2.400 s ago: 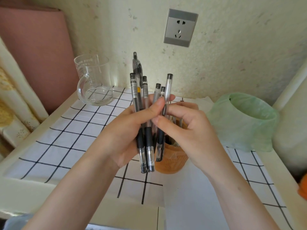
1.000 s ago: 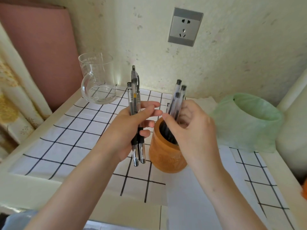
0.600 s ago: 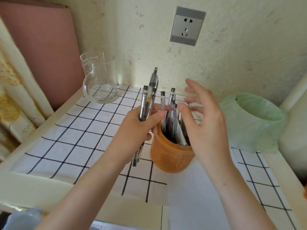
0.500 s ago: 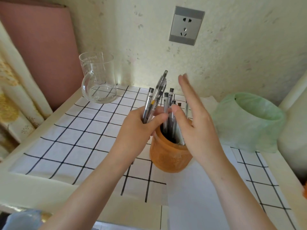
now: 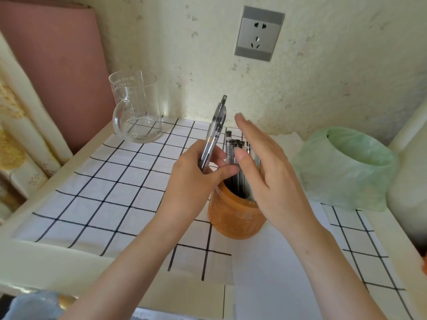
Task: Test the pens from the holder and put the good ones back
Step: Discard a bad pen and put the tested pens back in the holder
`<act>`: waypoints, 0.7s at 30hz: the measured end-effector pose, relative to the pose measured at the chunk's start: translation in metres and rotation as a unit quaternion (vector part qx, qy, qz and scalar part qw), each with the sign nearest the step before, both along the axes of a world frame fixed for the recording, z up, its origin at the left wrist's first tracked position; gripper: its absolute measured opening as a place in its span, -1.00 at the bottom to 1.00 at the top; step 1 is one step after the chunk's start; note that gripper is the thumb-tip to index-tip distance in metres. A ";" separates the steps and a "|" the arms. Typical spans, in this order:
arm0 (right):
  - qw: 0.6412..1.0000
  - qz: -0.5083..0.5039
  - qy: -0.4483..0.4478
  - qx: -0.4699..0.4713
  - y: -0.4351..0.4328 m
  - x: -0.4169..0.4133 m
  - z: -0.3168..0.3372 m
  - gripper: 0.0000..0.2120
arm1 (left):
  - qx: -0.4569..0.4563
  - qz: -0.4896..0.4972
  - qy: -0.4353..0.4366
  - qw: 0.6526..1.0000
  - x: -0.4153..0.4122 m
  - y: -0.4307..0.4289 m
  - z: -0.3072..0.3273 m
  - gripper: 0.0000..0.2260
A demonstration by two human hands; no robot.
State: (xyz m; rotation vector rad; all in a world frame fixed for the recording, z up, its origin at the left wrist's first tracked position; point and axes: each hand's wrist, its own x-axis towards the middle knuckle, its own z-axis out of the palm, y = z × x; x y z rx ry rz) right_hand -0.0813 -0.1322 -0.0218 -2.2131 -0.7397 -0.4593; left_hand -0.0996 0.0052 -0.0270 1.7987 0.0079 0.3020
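Cream worktop (image 5: 46, 257) w/ checked cloth (image 5: 104, 192) carried white paper (image 5: 277, 262), prob. for test scribbles. Orange holder (image 5: 233, 218) stood at the paper's edge, pens (image 5: 228, 144) upright inside. Our right hand (image 5: 272, 181) was open, fingers (image 5: 250, 131) straight, beside the bunch, we think shielding a gap. Our left hand (image 5: 196, 181) gripped one clear pen (image 5: 216, 128), tilted toward the holder's mouth, prob. next to go in.

You get soft, even daylight: the wall (image 5: 323, 77) and desk (image 5: 69, 262) are bright, with a glare patch on the wall beside the glass (image 5: 136, 107). Shadows are faint. Your right hand (image 5: 265, 172) blurs at the fingertips, and the wide lens bends the frame edges.
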 end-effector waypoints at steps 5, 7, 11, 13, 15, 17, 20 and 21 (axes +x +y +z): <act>0.999 -0.025 -0.027 -0.023 -0.005 0.003 0.000 -0.63 | -0.120 -0.006 0.054 0.991 0.001 0.006 0.003 -0.86; 1.000 -0.022 -0.016 0.008 -0.005 0.002 0.004 -0.61 | -0.259 -0.049 0.104 0.959 0.002 0.010 0.010 -0.84; 0.994 -0.046 -0.019 0.097 0.000 -0.006 0.017 -0.66 | -0.390 -0.255 0.194 0.863 -0.003 0.016 0.023 -0.83; 0.990 -0.041 0.019 0.132 0.005 -0.012 0.023 -0.74 | -0.351 -0.344 0.194 0.849 -0.007 0.014 0.024 -0.80; 0.977 -0.002 0.097 0.191 0.008 -0.017 0.028 -0.82 | -0.333 -0.380 0.191 0.842 -0.010 0.009 0.025 -0.79; 0.959 0.020 0.164 0.230 0.006 -0.019 0.033 -0.78 | -0.329 -0.391 0.195 0.837 -0.012 0.008 0.025 -0.82; 0.941 0.048 0.237 0.237 0.000 -0.019 0.035 -0.69 | -0.293 -0.416 0.206 0.836 -0.014 0.008 0.025 -0.79; 0.929 0.051 0.257 0.260 -0.001 -0.020 0.036 -0.70 | -0.273 -0.422 0.205 0.840 -0.014 0.007 0.025 -0.76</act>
